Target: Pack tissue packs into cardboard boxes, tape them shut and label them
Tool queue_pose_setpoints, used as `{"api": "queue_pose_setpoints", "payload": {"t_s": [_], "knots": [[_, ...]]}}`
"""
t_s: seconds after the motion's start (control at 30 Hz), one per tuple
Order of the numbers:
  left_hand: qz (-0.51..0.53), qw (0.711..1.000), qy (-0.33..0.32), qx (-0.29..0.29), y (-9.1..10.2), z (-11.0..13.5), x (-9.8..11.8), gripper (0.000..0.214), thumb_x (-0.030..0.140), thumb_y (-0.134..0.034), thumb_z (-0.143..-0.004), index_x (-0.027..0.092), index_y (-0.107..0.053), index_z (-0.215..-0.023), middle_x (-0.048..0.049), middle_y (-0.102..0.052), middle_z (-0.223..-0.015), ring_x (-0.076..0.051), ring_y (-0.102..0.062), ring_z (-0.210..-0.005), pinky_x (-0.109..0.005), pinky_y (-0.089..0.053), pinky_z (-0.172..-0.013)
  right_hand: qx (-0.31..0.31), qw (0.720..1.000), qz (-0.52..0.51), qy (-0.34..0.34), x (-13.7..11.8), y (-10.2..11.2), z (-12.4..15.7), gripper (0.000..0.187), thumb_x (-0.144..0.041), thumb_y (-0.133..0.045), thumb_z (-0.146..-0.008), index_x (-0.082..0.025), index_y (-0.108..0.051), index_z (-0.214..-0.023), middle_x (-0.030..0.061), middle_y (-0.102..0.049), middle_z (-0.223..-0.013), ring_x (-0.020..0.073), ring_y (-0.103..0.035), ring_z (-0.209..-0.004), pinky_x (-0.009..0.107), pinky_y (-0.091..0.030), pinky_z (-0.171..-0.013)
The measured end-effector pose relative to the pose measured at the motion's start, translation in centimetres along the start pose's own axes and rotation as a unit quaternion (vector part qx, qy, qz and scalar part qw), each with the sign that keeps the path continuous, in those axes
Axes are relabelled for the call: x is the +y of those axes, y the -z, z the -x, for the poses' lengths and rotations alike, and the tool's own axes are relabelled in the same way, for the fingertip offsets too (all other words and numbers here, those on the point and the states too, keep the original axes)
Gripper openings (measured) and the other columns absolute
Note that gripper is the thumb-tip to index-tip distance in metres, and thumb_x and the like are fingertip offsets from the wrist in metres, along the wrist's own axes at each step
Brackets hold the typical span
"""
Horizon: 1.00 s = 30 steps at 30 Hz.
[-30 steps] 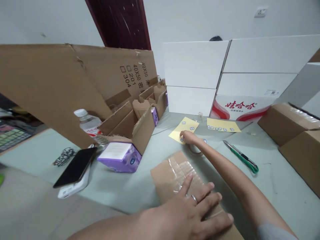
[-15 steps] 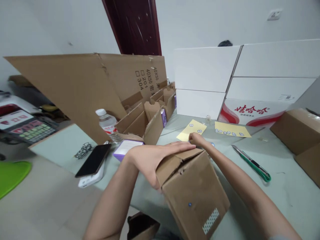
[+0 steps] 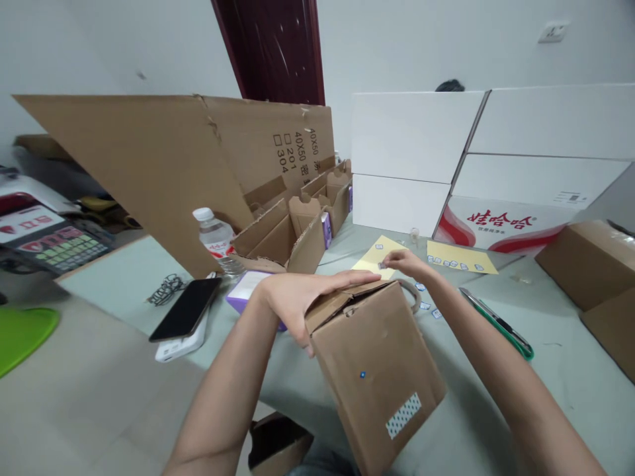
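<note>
My left hand (image 3: 302,301) grips the upper end of a small brown cardboard box (image 3: 380,377), thumb on its side and fingers laid over the loose flaps, tilting it up on the table edge. My right hand (image 3: 407,263) reaches past the box, fingers pinched on a small white sticker (image 3: 381,266) over a yellow sticker sheet (image 3: 373,258). A roll of clear tape (image 3: 411,294) lies just behind the box, partly hidden.
A second yellow sticker sheet (image 3: 461,256) and a green utility knife (image 3: 499,324) lie right. Open cartons (image 3: 292,231), a purple pack (image 3: 245,291), water bottle (image 3: 215,239), phone (image 3: 186,317) sit left. A big cardboard sheet (image 3: 163,165) and white boxes (image 3: 476,165) stand behind.
The box was lying flat under my left hand; it has been tipped up on end. My right hand has lifted off the yellow sheet with a sticker pinched.
</note>
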<state>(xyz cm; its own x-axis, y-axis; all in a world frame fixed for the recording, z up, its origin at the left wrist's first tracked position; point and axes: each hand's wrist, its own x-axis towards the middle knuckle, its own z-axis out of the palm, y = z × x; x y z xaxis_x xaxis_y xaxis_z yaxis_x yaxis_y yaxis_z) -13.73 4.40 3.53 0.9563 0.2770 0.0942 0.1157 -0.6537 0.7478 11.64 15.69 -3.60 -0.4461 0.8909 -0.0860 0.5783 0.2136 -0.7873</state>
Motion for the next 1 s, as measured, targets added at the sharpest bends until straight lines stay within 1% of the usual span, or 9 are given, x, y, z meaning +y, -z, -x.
{"api": "queue_pose_setpoints", "payload": {"t_s": [0.17, 0.23, 0.27, 0.33, 0.47, 0.6, 0.7, 0.83, 1.0], "knots": [[-0.025, 1.000, 0.006, -0.012, 0.2, -0.2, 0.7, 0.122, 0.052, -0.082, -0.068, -0.009, -0.016, -0.150, -0.0272, -0.017, -0.162, -0.037, -0.018, -0.151, -0.044, -0.016, -0.123, 0.123, 0.979, -0.103, 0.125, -3.6, 2.3, 10.2, 0.016, -0.036, -0.063, -0.092, -0.020, -0.061, -0.089, 0.0017, -0.068, -0.092, 0.0158, -0.064, -0.089, 0.029, -0.053, -0.080], [-0.036, 0.999, 0.003, -0.010, 0.2, -0.4, 0.9, 0.117, 0.052, -0.080, -0.070, -0.007, -0.017, -0.150, -0.0257, -0.018, -0.162, -0.036, -0.019, -0.151, -0.045, -0.018, -0.123, 0.123, 0.943, -0.164, 0.261, -5.2, 1.5, 14.9, 0.010, -0.031, -0.066, -0.090, -0.022, -0.062, -0.089, 0.0012, -0.067, -0.086, 0.0148, -0.064, -0.078, 0.026, -0.052, -0.067], [-0.039, 0.999, 0.002, -0.011, 0.2, -0.5, 0.9, 0.116, 0.052, -0.079, -0.071, -0.006, -0.018, -0.150, -0.0246, -0.018, -0.162, -0.036, -0.019, -0.151, -0.045, -0.018, -0.123, 0.111, 0.939, -0.141, 0.292, -5.9, 0.8, 16.8, 0.003, -0.024, -0.064, -0.092, -0.024, -0.062, -0.094, 0.0007, -0.066, -0.086, 0.0142, -0.063, -0.077, 0.026, -0.052, -0.067], [-0.038, 0.999, 0.004, -0.014, 0.2, -0.6, 0.9, 0.114, 0.051, -0.079, -0.072, -0.004, -0.018, -0.151, -0.0228, -0.017, -0.163, -0.034, -0.018, -0.152, -0.045, -0.018, -0.123, 0.098, 0.928, -0.069, 0.352, -7.1, -1.1, 19.1, 0.015, -0.011, -0.059, -0.092, -0.024, -0.060, -0.099, 0.0000, -0.065, -0.084, 0.0133, -0.060, -0.076, 0.026, -0.051, -0.067], [-0.036, 0.999, 0.012, -0.011, 0.1, -0.5, 0.8, 0.117, 0.050, -0.080, -0.070, -0.003, -0.015, -0.152, -0.0233, -0.015, -0.163, -0.033, -0.016, -0.153, -0.042, -0.016, -0.124, 0.175, 0.884, 0.072, 0.427, -7.8, -4.2, 19.5, 0.022, -0.001, -0.055, -0.090, -0.019, -0.055, -0.100, 0.0015, -0.063, -0.084, 0.0138, -0.054, -0.076, 0.029, -0.048, -0.071], [-0.034, 0.999, 0.008, -0.015, 0.0, -0.3, 0.8, 0.123, 0.052, -0.083, -0.067, -0.002, -0.014, -0.153, -0.0228, -0.014, -0.164, -0.033, -0.014, -0.153, -0.039, -0.015, -0.125, 0.255, 0.862, 0.159, 0.409, -7.2, -4.9, 19.0, 0.027, -0.008, -0.060, -0.090, -0.017, -0.053, -0.114, 0.0117, -0.055, -0.114, 0.0208, -0.054, -0.105, 0.035, -0.049, -0.091], [-0.036, 0.999, 0.009, -0.008, -0.2, -0.5, 1.1, 0.119, 0.055, -0.081, -0.069, -0.004, -0.018, -0.151, -0.0237, -0.018, -0.163, -0.033, -0.017, -0.152, -0.042, -0.016, -0.125, 0.257, 0.874, 0.162, 0.379, -7.0, -4.9, 19.2, 0.048, -0.021, -0.062, -0.091, -0.014, -0.042, -0.134, 0.0190, -0.042, -0.138, 0.0279, -0.042, -0.132, 0.043, -0.041, -0.109], [-0.040, 0.999, 0.003, -0.011, -0.5, -0.7, 1.2, 0.118, 0.056, -0.081, -0.068, -0.008, -0.022, -0.148, -0.0265, -0.019, -0.161, -0.036, -0.015, -0.152, -0.045, -0.013, -0.125, 0.211, 0.907, 0.150, 0.331, -6.9, -5.3, 19.4, 0.077, -0.040, -0.066, -0.089, -0.015, -0.026, -0.151, 0.0187, -0.031, -0.152, 0.0301, -0.029, -0.144, 0.046, -0.034, -0.118], [-0.018, 1.000, 0.004, -0.013, -0.4, -0.7, 0.7, 0.122, 0.055, -0.083, -0.065, -0.001, -0.019, -0.152, -0.0221, -0.016, -0.163, -0.035, -0.015, -0.153, -0.042, -0.014, -0.125, 0.173, 0.935, 0.024, 0.307, -5.3, -5.7, 18.3, 0.064, -0.033, -0.052, -0.098, -0.031, -0.020, -0.154, 0.0096, -0.036, -0.153, 0.0250, -0.035, -0.144, 0.046, -0.034, -0.118]]}}
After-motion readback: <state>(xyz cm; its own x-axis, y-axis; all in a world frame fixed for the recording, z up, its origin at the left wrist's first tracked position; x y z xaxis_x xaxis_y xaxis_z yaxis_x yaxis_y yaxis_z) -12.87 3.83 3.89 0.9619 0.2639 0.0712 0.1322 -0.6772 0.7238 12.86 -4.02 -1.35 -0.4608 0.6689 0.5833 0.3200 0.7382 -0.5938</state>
